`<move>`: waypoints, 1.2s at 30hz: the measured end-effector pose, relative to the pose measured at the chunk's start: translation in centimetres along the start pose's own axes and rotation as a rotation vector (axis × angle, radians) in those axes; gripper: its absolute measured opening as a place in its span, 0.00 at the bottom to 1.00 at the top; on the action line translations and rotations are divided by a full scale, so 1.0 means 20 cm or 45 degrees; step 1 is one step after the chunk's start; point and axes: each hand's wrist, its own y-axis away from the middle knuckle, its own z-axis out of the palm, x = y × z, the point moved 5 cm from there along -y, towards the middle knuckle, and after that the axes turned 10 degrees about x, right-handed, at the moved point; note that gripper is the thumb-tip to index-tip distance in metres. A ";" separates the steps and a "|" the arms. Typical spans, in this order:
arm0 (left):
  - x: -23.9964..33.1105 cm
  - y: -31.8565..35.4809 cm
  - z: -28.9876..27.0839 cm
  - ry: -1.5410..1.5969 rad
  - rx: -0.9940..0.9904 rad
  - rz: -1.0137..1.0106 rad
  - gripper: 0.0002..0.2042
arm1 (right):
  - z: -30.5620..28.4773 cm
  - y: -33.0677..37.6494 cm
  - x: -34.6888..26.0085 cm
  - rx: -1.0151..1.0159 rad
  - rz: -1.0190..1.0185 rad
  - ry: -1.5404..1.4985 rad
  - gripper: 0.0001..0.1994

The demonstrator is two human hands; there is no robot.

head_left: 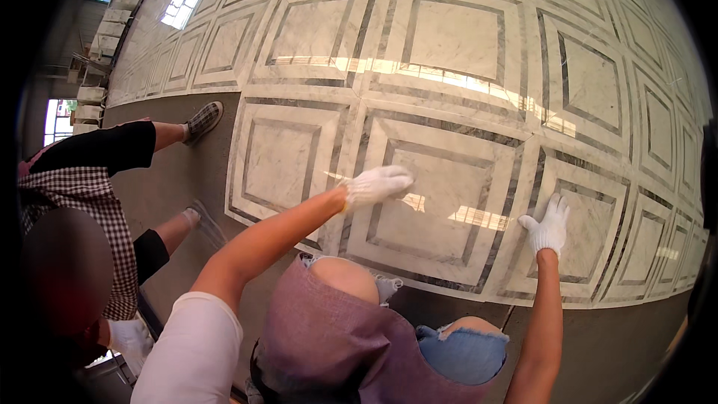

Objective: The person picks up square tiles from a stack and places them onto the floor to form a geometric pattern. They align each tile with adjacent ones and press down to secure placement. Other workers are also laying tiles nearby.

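Observation:
Large pale marble floor panels [437,179] with inlaid grey square frames are joined in a grid in front of me. My left hand [379,183], in a white knit glove, is over the near middle panel. Its fingers are pressed together and point right; what they hold, if anything, is hidden beneath them. A thin pale streak shows beside that wrist, and I cannot tell whether it is an object or a reflection. My right hand [550,227], also white-gloved, rests flat and open with spread fingers on the panel to the right.
At the left, a co-worker in a checked apron [118,239] stands close, one white-gloved hand [131,340] low down and a shoe [203,121] beside the panel edge. Grey floor [161,172] borders the panels. Stacked pale blocks [105,45] line the far left. Window reflections cross the glossy marble.

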 end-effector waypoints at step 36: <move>-1.10 0.86 0.39 1.711 0.724 -1.176 0.17 | 0.39 1.46 -0.17 -0.617 1.873 -2.009 0.24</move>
